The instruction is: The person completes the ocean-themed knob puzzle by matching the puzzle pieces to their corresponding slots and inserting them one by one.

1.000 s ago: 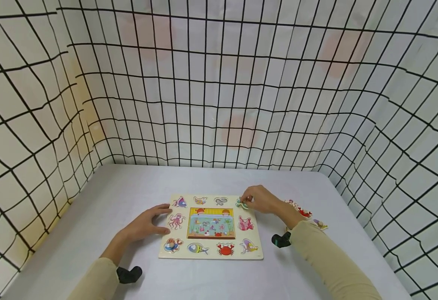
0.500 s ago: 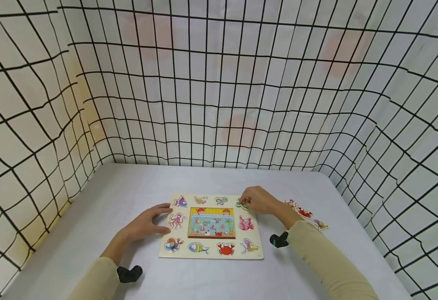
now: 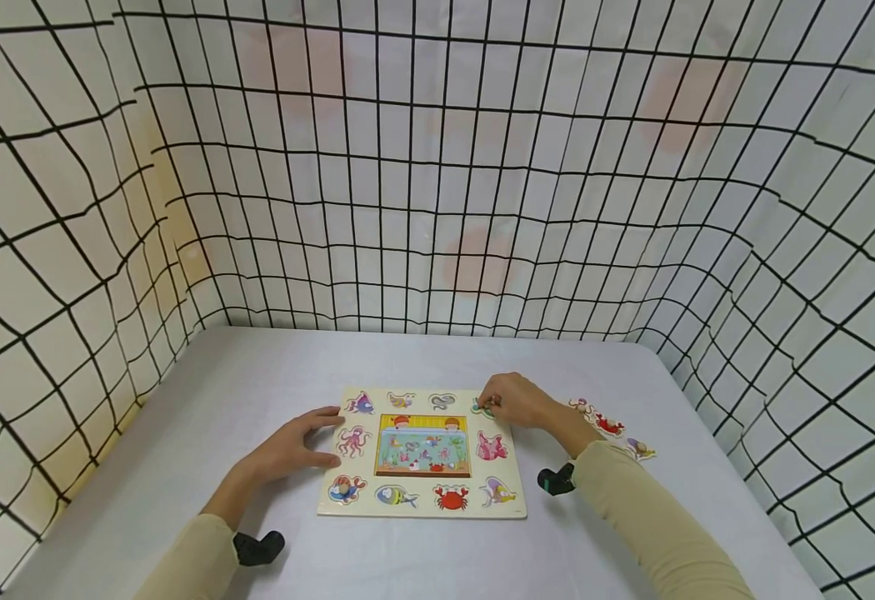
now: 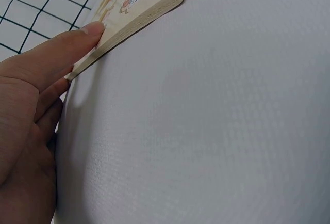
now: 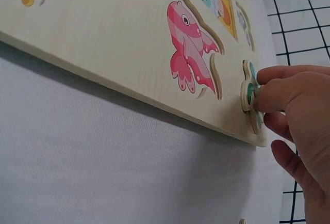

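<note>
A pale wooden puzzle board (image 3: 422, 508) with sea-animal pictures round an aquarium scene lies flat on the table. My left hand (image 3: 287, 446) is at its left edge, fingers fairly straight; in the left wrist view the thumb (image 4: 77, 43) touches the board's edge. At the top right corner my right hand (image 3: 516, 400) pinches a small green puzzle piece (image 5: 251, 92) between thumb and fingers. The right wrist view shows this piece standing slightly proud of the board, its wooden side visible. Fingers hide part of it. A pink fish (image 5: 185, 43) sits nearby on the board.
Loose puzzle pieces lie right of the board, among them a red one (image 3: 608, 426) and a yellow and purple one (image 3: 640, 448), partly behind the right forearm. A white wall with a black grid (image 3: 437, 208) encloses the table (image 3: 407, 558) at the back and sides.
The right hand has shifted very slightly at the top right corner, still pinching the green puzzle piece. The left hand and the board stay practically where they were.
</note>
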Tool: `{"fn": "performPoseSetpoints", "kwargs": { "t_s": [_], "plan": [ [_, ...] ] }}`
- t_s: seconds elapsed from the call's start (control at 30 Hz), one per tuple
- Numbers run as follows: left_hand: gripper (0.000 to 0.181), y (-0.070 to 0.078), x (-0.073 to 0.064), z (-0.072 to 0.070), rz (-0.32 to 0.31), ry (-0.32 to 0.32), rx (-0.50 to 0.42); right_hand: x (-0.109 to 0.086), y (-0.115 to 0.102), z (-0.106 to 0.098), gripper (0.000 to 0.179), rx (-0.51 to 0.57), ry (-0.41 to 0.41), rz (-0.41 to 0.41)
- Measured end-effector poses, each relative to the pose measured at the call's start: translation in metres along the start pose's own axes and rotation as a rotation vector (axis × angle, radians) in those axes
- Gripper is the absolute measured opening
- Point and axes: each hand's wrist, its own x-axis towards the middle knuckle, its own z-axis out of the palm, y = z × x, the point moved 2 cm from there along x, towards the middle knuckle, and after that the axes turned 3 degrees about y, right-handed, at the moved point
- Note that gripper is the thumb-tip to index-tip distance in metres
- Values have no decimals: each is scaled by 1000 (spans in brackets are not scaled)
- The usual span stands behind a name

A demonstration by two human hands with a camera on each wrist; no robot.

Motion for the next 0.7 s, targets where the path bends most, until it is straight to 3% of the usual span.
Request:
{"fn": "performPoseSetpoints", "kwargs": {
  "t_s": [0.7],
  "plan": [
    [74,-1,1,0,-3,-2,-18,1,-2,2,16,-36,-10,17]
  ]
}}
